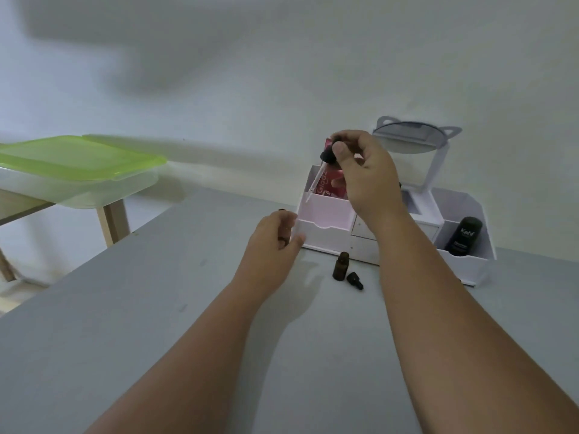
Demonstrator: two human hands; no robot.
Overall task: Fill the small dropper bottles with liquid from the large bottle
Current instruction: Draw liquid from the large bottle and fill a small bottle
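My right hand [360, 170] pinches the black rubber bulb of a dropper [327, 156] held in the air, its glass pipette slanting down to the left with its tip near the organiser's left compartment. My left hand [275, 236] is curled round a small dark bottle on the table; only its dark rim [282, 210] and a sliver between the fingers show. A small amber dropper bottle [341, 266] stands uncapped on the grey table, with its black dropper cap [354, 280] lying beside it on the right.
A white desk organiser [326, 227] with drawers stands behind the hands; it holds a pink packet [327, 183], a black "Kahf" bottle [463, 237] and a small mirror [407, 140]. A clear tub with a green lid [78, 161] sits on a wooden table at left.
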